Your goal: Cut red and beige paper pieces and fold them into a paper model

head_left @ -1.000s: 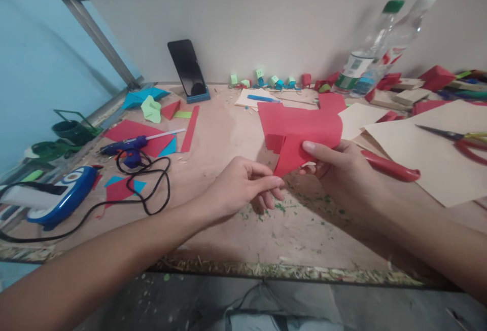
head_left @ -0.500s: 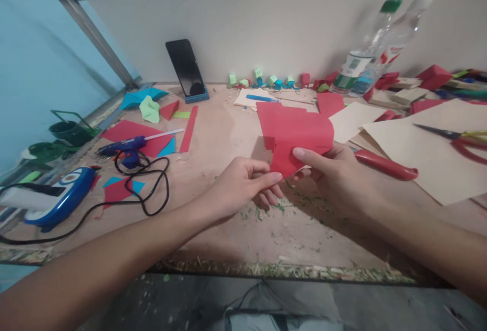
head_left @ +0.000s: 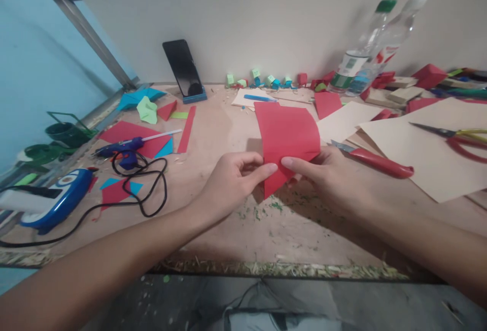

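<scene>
Head view: folded red paper sheet (head_left: 286, 136) held above mid-desk, pinched at its near edge by left hand (head_left: 232, 181) and right hand (head_left: 327, 176), fingers closed on it. Uneven pull risked tearing or a skewed crease; red-handled knife (head_left: 375, 161) lay just right.

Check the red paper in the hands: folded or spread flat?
Folded, it seems. The red paper narrows to a point below, pinched between left hand and right hand, with its upper part curving loosely above.

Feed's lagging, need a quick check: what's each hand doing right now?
Left hand: closed, pinching the red paper at its lower left edge.
Right hand: closed, pinching the same paper at its lower right.
</scene>
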A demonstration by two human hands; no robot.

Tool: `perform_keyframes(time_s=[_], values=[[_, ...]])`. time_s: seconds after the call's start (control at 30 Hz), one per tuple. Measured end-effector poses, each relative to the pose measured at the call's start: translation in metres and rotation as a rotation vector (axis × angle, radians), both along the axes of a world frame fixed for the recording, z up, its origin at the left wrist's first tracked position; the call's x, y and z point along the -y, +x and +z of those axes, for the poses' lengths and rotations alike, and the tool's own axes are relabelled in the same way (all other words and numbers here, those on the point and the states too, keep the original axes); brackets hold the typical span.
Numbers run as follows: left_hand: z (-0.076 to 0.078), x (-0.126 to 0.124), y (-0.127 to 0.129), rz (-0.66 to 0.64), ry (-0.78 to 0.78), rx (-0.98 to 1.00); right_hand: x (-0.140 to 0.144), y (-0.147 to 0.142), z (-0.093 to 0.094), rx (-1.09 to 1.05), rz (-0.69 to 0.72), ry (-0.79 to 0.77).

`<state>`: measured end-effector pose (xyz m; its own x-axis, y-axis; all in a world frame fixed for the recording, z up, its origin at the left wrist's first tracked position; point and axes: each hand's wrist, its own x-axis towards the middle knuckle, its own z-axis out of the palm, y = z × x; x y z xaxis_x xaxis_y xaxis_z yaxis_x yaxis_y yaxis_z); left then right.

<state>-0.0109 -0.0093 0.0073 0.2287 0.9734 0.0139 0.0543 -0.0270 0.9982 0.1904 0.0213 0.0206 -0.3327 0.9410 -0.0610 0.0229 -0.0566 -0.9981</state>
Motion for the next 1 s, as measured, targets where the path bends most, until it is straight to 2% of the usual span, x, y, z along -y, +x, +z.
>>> perform_keyframes(time_s=[0.2, 0.6, 0.87, 1.0], values=[[-0.004, -0.004, 0.000, 0.046, -0.048, 0.142, 0.002, -0.003, 0.008, 0.045, 0.025, -0.027], [-0.003, -0.003, 0.002, 0.028, -0.075, 0.170, 0.001, 0.000, 0.006, 0.155, -0.004, 0.041], [-0.003, -0.005, 0.000, 0.129, -0.017, 0.115, 0.001, 0.000, -0.001, -0.103, 0.056, -0.145], [-0.002, -0.007, -0.002, 0.182, 0.052, 0.060, 0.000, 0.000, -0.002, -0.138, 0.054, -0.205]])
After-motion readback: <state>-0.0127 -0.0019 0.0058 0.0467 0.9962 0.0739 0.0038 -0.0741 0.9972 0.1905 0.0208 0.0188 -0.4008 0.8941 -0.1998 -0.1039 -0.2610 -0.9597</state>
